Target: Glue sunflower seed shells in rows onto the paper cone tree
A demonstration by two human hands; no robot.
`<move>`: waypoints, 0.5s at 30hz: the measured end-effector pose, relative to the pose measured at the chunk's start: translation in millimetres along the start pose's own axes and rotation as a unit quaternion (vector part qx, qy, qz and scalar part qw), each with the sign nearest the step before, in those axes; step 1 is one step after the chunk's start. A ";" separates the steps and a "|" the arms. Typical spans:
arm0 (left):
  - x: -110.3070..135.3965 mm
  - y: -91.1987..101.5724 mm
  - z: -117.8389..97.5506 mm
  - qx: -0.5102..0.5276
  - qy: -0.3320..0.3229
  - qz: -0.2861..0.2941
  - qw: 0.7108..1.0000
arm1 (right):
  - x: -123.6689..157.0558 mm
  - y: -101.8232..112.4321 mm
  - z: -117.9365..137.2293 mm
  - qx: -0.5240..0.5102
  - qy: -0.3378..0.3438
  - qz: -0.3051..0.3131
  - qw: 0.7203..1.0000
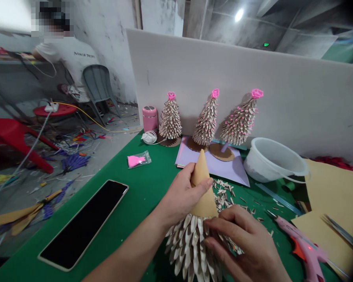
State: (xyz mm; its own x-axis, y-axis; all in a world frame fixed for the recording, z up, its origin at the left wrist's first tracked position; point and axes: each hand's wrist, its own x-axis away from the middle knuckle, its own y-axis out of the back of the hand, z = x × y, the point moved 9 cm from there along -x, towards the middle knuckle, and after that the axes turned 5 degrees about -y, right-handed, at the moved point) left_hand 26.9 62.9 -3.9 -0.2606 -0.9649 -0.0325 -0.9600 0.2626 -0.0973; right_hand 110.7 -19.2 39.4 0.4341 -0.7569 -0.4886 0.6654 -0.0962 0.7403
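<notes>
My left hand (pixel 188 190) is wrapped round the upper part of a tan paper cone (pixel 204 205), its tip pointing up. Overlapping rows of pale sunflower seed shells (pixel 191 243) cover the cone's lower part. At the right side of the top row, my right hand (pixel 244 239) has its thumb and fingertips drawn together against the shells; anything between them is hidden. Loose seed shells (pixel 223 192) lie in a pile just behind the cone. A pink hot glue gun (pixel 302 243) with a lit red light rests to the right of my right hand.
Three finished shell trees (pixel 170 119) with pink tops stand at the back, near a pink cup (pixel 150 119). A phone (pixel 85 223) and a small bag (pixel 139 159) lie left. Right are a white tub (pixel 261 168), tweezers (pixel 342 233) and tan paper (pixel 338 188). A person sits far left.
</notes>
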 end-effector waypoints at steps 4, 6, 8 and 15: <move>0.2 -1.1 -0.7 0.002 0.002 0.002 1.000 | 1.0 -0.3 2.0 0.027 0.015 -0.007 0.999; 0.1 -1.3 -1.1 0.001 0.003 0.001 1.000 | 1.6 0.1 3.4 0.034 0.022 -0.010 0.999; 0.2 -1.5 -1.7 0.000 0.002 0.002 1.000 | 1.6 0.7 4.1 0.035 0.022 -0.009 0.999; 1.3 -0.8 -3.7 -0.009 0.000 0.001 1.000 | -0.6 1.2 1.7 0.008 0.007 0.002 1.000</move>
State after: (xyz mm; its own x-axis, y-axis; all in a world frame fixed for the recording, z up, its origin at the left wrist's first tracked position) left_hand 26.9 61.5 -0.2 -0.2626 -0.9644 -0.0321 -0.9611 0.2644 -0.0798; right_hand 110.2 -20.0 41.4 0.4456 -0.7483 -0.4914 0.6537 -0.1029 0.7497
